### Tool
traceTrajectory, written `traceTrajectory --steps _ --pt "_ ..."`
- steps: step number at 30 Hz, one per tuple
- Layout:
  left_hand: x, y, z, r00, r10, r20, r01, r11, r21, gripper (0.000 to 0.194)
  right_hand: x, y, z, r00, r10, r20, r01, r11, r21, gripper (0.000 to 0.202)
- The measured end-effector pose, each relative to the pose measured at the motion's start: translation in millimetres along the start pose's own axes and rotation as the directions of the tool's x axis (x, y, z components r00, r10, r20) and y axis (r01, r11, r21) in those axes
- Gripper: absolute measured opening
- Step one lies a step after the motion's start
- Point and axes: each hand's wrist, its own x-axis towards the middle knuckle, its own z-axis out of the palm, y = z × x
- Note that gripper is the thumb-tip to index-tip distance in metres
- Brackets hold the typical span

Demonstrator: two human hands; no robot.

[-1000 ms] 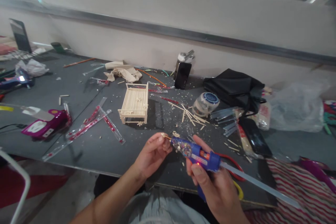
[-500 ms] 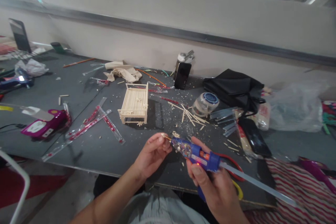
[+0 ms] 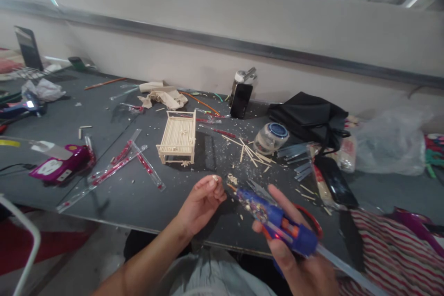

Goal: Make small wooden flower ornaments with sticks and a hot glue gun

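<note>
My left hand [image 3: 204, 201] is closed in a pinch above the front of the dark table, with a small pale wooden piece [image 3: 215, 178] between thumb and finger. In my right hand [image 3: 294, 254] is a blue hot glue gun [image 3: 274, 217], a long clear glue stick [image 3: 347, 266] sticking out of its back. Its nozzle points left toward my left hand, a short gap away. Small pale wood bits [image 3: 232, 179] lie just beyond the nozzle. Farther back stands a miniature bed of thin wooden sticks [image 3: 177, 136]. Scissors [image 3: 255, 187] lie partly hidden behind the glue gun.
Loose sticks [image 3: 251, 152] lie beside a glass jar [image 3: 271, 138]. Several glue sticks [image 3: 300, 162], a phone [image 3: 336, 181] and a black bag [image 3: 308, 118] are at right. Another phone [image 3: 241, 101] stands upright behind. At left are plastic-wrapped red pieces [image 3: 118, 162] and a purple glue gun [image 3: 62, 165].
My right hand has drawn the glue gun back, down and to the right, so its nozzle has left the small piece. The scissors' blades now show. My left hand has hardly moved.
</note>
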Motion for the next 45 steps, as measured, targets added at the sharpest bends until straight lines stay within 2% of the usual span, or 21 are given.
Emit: traceTrajectory --steps 2,5,7,9,13,16,17,19,21,24,27,30,35,45 --pt "0.0 -0.4 -0.9 1.000 0.011 0.007 -0.011 1.000 0.006 0.018 -1.1 15.2 -10.7 0.996 -0.077 -0.043 0.068 0.981 -0.181 0.070" --pt "-1.2 -1.2 -1.9 0.999 0.029 -0.013 -0.028 0.998 0.053 0.020 2.8 50.2 -28.7 0.980 -0.197 -0.021 0.164 0.867 -0.470 0.086" --pt "-2.8 -2.2 -1.5 0.998 0.056 -0.033 -0.052 0.993 0.110 0.020 5.1 75.6 -39.6 0.984 -0.170 0.053 0.169 0.800 -0.576 0.089" --pt "-5.0 -3.8 -0.2 0.994 0.093 -0.054 -0.082 0.982 0.172 0.020 5.2 97.3 -48.6 0.990 -0.095 0.103 0.138 0.771 -0.622 0.089" --pt "-11.4 -7.6 4.3 0.983 0.150 -0.101 -0.116 0.950 0.289 0.018 5.0 118.2 -62.6 0.983 0.014 0.184 0.107 0.768 -0.631 0.084" --pt "-16.5 -8.6 8.0 0.979 0.176 -0.101 -0.124 0.913 0.388 0.015 10.1 109.2 -69.7 0.963 -0.027 0.268 0.189 0.775 -0.603 0.072" --pt "-18.0 -8.4 9.5 0.979 0.181 -0.092 -0.127 0.898 0.420 0.013 12.4 101.1 -70.2 0.963 -0.060 0.261 0.209 0.780 -0.590 0.066" --pt "-20.3 -7.2 12.7 0.980 0.190 -0.065 -0.137 0.868 0.477 0.011 16.7 77.5 -66.7 0.978 -0.117 0.173 0.195 0.814 -0.547 0.053" --pt "-21.9 -5.9 16.4 0.978 0.205 -0.028 -0.159 0.832 0.531 0.009 20.0 47.7 -56.9 0.991 -0.124 0.058 0.137 0.879 -0.457 0.040" --pt "-23.3 -4.7 21.1 0.973 0.230 0.034 -0.204 0.769 0.605 0.008 24.7 5.8 -35.1 0.983 -0.182 0.023 0.181 0.939 -0.293 0.018" --pt "-24.7 -4.0 23.0 0.967 0.243 0.079 -0.231 0.702 0.674 0.009 30.5 -16.6 -16.5 0.979 -0.196 0.052 0.202 0.960 -0.196 0.008" --pt "-26.2 -2.5 23.5 0.959 0.252 0.127 -0.262 0.630 0.731 0.009 35.4 -20.9 -8.2 0.977 -0.199 0.072 0.209 0.963 -0.173 0.006" --pt "-27.5 1.0 26.7 0.944 0.245 0.221 -0.322 0.534 0.782 0.009 37.8 -20.1 -8.2 0.973 -0.217 0.078 0.226 0.961 -0.157 0.006" --pt "-29.7 2.1 29.4 0.928 0.234 0.290 -0.369 0.472 0.801 0.010 35.5 -18.8 -6.7 0.968 -0.228 0.103 0.240 0.961 -0.134 0.007"
